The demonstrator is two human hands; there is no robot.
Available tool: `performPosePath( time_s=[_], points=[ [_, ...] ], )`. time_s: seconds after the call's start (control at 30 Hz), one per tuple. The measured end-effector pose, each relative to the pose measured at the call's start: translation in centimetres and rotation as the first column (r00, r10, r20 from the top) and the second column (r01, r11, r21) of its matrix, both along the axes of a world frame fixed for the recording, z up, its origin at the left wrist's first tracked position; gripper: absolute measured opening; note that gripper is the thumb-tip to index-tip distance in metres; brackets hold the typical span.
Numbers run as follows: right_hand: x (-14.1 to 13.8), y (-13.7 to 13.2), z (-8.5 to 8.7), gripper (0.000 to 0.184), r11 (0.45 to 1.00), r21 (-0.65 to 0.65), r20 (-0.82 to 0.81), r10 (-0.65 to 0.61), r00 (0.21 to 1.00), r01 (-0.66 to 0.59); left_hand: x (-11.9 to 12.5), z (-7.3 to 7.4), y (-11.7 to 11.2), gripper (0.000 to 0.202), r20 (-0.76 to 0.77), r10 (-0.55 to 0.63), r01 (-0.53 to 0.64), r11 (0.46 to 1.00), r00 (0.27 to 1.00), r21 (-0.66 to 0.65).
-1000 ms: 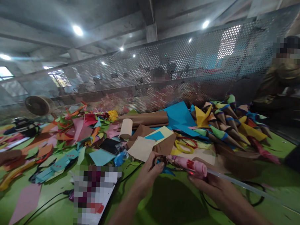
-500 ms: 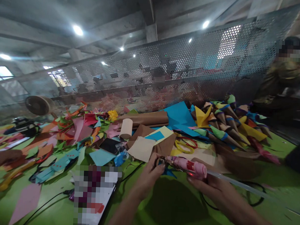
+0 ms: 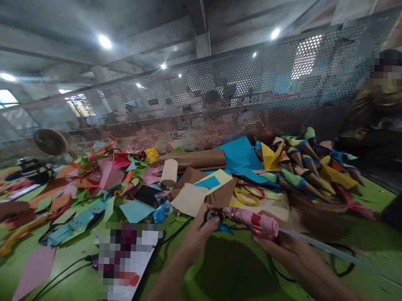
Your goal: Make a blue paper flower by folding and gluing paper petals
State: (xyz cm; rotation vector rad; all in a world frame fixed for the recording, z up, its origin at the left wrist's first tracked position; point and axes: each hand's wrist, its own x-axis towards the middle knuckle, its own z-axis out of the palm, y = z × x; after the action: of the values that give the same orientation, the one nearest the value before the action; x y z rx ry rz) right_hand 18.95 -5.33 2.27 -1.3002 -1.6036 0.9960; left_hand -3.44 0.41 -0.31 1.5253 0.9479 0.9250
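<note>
My right hand (image 3: 285,249) grips a pink glue gun (image 3: 256,221) with a clear glue stick (image 3: 319,247) trailing out to the right. The gun's nozzle points left at a small dark paper piece (image 3: 214,214), which my left hand (image 3: 199,232) pinches with its fingertips. Both hands hover just above the green table (image 3: 235,276), at the near edge of the paper heap. A blue scrap lies right under the pinched piece.
Coloured paper scraps (image 3: 96,177) cover the table's left and middle. A brown paper roll (image 3: 194,159), a phone (image 3: 146,194), scissors (image 3: 249,192) and several paper cones (image 3: 303,172) lie behind. A perforated metal screen (image 3: 223,94) backs the table. Another person's hand (image 3: 1,213) rests at left; a person (image 3: 383,105) stands at right.
Almost nothing has shifted. My left fingers have kept working the small piece at the nozzle, with tiny up and down moves of both hands.
</note>
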Motion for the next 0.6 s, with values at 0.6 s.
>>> performPosePath(
  time_s=[0.6],
  points=[
    [1.2, 0.2, -2.7, 0.055, 0.996, 0.023, 0.128, -0.083, 0.988, 0.081, 0.3, -0.1, -0.1, 0.027, -0.018, 0.016, -0.015, 0.999, 1.0, 0.046]
  ],
)
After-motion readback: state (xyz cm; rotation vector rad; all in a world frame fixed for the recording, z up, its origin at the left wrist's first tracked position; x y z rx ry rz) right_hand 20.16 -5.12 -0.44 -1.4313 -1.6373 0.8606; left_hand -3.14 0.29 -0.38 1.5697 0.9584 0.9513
